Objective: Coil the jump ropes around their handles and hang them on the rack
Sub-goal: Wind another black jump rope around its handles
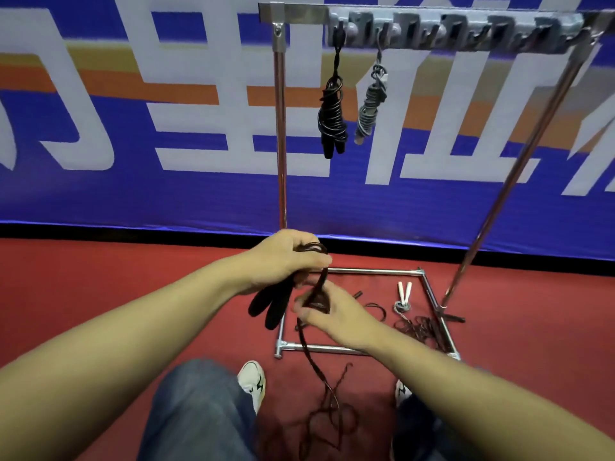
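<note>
Mid-coil, frame centre: left hand (286,261) clamped on black handles (273,307), right hand (327,314) just below pinching dark rope (319,367), slack trailing to floor. Two coiled ropes (332,111) already on rack (432,26), upper right. Next, probably: wrap remaining slack, then hook.

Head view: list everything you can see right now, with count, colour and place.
Rack: one, silver, against the banner.
Hung ropes: two, black and grey, on the left hooks.
Held rope: one, dark, trailing to the floor.
Black handles: two, under the left hand.
Floor ropes: white-handled, dark tangle, inside the rack base.
Banner: blue, white lettering.
Shoes: two, white.
Left hand: grips handles.
Right hand: pinches rope.
</note>
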Action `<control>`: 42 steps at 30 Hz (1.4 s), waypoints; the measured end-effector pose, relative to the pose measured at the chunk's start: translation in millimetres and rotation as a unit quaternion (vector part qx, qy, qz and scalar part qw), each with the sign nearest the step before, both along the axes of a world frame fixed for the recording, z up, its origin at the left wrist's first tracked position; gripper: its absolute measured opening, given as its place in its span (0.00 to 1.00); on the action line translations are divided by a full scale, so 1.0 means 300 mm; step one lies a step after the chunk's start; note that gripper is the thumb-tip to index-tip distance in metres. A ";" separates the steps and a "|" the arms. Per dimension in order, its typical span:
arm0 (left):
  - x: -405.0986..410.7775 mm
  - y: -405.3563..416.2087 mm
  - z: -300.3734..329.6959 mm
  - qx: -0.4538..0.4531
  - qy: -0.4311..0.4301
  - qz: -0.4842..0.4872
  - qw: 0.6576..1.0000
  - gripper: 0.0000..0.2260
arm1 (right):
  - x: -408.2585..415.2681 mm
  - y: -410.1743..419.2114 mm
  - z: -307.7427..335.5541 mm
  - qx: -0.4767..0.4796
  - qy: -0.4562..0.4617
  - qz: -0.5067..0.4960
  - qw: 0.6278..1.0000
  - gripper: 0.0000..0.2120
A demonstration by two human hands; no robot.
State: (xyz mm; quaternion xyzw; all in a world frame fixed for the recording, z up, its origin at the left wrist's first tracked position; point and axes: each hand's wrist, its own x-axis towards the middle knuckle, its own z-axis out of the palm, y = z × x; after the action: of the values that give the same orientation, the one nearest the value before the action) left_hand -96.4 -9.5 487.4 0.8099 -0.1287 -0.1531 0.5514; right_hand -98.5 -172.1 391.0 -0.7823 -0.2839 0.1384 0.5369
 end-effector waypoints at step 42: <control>0.243 -0.210 -0.441 -0.101 -0.088 0.243 0.961 0.16 | 0.282 -0.126 -0.247 -0.015 -0.081 -0.101 0.991 0.16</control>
State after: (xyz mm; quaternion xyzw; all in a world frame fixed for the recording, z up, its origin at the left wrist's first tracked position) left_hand -23.4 -72.6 355.2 0.7675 0.0088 0.0712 0.6371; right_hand -13.9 -209.8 316.8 -0.8238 -0.2435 0.0242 0.5114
